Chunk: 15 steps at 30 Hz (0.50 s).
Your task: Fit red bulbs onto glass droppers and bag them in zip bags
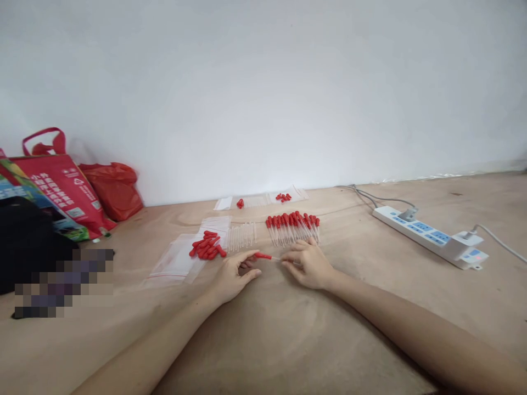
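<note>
Red bulb [263,256] between your hands, over the table [263,334] — your left hand [241,276] half open, fingers curled, index touching the bulb, thumb apart; your right hand [307,265] nearly closed, fingertips pinching the clear tube [276,259] — red-topped tubes [293,220] just beyond.

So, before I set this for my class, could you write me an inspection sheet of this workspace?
Surface: brown tabletop, faint patches and streaks.
Job's things: row of red-topped droppers; loose red bulbs on clear bags; clear tubes between; more bagged pieces behind.
Clutter: printed red bag, red plastic bag, black item, all at left.
Hands: left hand at a dropper's red bulb, right hand at its clear end; exact grip unclear.
Cables: grey cables behind the power strip, white lead from its near end; both off to the right.
Surroundings: pale wall behind; other people, nothing seen.
</note>
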Each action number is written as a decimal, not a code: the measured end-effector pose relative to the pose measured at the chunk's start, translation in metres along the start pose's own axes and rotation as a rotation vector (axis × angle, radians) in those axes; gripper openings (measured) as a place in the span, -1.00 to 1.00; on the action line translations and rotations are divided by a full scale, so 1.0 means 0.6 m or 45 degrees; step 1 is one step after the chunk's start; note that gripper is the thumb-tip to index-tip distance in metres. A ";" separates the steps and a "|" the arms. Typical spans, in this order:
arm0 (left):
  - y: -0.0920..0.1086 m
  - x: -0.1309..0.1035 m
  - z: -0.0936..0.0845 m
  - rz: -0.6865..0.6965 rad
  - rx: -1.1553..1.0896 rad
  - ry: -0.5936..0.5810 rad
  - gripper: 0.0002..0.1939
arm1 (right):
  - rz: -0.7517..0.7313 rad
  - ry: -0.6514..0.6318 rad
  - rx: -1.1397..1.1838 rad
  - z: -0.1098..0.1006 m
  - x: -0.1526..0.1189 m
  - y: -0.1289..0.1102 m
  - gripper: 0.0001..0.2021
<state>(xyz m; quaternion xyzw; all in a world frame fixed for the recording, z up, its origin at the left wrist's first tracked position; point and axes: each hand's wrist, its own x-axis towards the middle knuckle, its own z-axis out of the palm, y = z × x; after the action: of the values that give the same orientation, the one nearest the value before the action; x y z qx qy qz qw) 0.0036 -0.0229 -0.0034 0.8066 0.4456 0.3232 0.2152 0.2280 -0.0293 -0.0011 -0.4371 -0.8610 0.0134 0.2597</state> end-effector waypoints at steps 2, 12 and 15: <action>0.001 0.000 -0.005 0.057 0.125 0.011 -0.62 | 0.228 0.096 0.067 0.005 0.009 0.015 -0.82; 0.002 -0.002 -0.005 0.257 0.294 -0.138 -0.73 | 0.891 0.264 -0.024 0.033 0.107 0.035 -0.81; 0.001 -0.002 -0.005 0.261 0.292 -0.145 -0.73 | 0.941 0.228 -0.093 0.043 0.122 0.029 -0.81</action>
<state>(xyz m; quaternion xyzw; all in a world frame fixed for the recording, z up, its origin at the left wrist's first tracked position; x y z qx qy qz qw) 0.0012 -0.0238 -0.0012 0.8842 0.3820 0.2442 0.1125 0.1939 0.0425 0.0040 -0.7265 -0.6191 0.0374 0.2957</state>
